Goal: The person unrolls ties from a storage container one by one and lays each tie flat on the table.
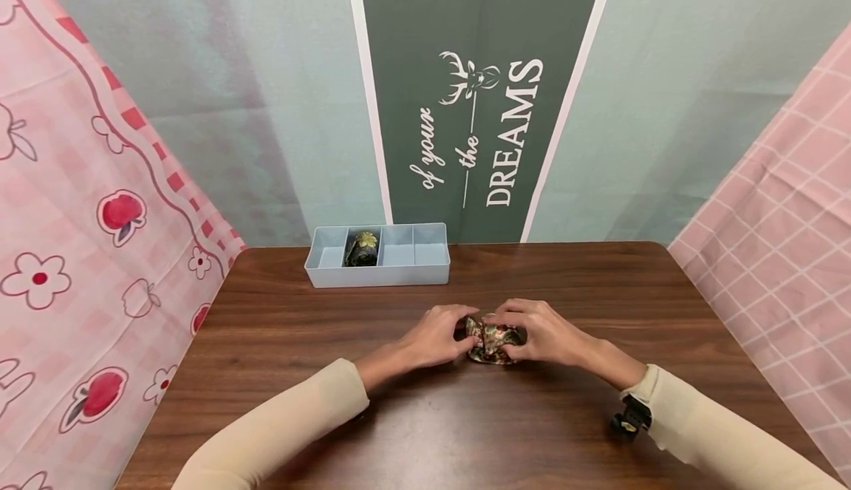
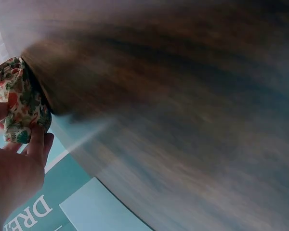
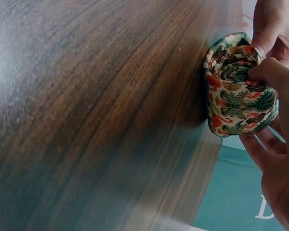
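Note:
A rolled-up patterned cloth (image 1: 495,341), cream with red, orange and green figures, rests on the wooden table (image 1: 425,416) between both hands. In the right wrist view, the cloth roll (image 3: 243,103) shows layers wound in a spiral at its end. My left hand (image 1: 439,335) grips the roll's left end, fingers on the far side and thumb nearer me. From the right, my right hand (image 1: 541,331) holds the other end with curled fingers; its thumb (image 3: 267,72) presses at the spiral. In the left wrist view, the left hand (image 2: 19,168) partly covers the cloth (image 2: 26,103).
A pale blue divided box (image 1: 379,277) stands at the table's back edge, left of the hands. In its second compartment from the left sits a dark roll (image 1: 362,250) with a yellow-green leaf figure. Behind the table hangs a printed curtain (image 1: 465,32); pink cloths flank both sides.

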### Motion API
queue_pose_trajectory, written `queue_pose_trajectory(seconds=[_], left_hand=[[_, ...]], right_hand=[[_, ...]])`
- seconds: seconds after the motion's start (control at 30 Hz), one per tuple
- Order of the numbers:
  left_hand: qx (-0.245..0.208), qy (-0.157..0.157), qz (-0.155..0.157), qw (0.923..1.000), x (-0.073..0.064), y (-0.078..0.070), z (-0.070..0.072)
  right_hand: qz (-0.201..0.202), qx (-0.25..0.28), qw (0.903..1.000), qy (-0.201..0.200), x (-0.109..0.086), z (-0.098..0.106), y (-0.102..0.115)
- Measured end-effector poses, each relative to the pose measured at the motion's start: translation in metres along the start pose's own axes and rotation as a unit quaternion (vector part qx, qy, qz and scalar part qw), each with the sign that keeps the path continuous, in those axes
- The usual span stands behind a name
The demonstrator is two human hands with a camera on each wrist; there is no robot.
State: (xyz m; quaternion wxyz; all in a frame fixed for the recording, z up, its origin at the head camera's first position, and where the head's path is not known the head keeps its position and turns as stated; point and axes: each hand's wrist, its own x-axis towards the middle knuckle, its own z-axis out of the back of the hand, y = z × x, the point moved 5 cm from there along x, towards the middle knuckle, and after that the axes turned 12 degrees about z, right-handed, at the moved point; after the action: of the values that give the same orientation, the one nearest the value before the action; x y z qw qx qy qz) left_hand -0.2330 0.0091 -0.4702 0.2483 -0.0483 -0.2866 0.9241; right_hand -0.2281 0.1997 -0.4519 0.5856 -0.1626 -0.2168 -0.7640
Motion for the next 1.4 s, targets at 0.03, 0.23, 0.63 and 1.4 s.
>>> queue_pose_trajectory(seconds=[0.03,0.23,0.63,1.4], left_hand=[[0.002,0.000,-0.006,1.0000,-0.001,0.001,0.001],[0.032,0.018,-0.045,0.9983,-0.004,0.004,0.001],[0.161,0.054,-0.085,0.9818,-0.011,0.008,-0.008],[0.169,0.058,-0.068,0.9816,-0.014,0.011,-0.009]], right_hand=[[0.000,0.004,1.0000,0.002,0.000,0.000,0.000],[-0.001,0.019,0.9996,0.019,-0.002,0.002,-0.002],[0.006,0.040,0.9979,0.051,-0.008,0.007,-0.008],[-0.045,0.055,0.9968,0.035,-0.008,0.010,-0.015]])
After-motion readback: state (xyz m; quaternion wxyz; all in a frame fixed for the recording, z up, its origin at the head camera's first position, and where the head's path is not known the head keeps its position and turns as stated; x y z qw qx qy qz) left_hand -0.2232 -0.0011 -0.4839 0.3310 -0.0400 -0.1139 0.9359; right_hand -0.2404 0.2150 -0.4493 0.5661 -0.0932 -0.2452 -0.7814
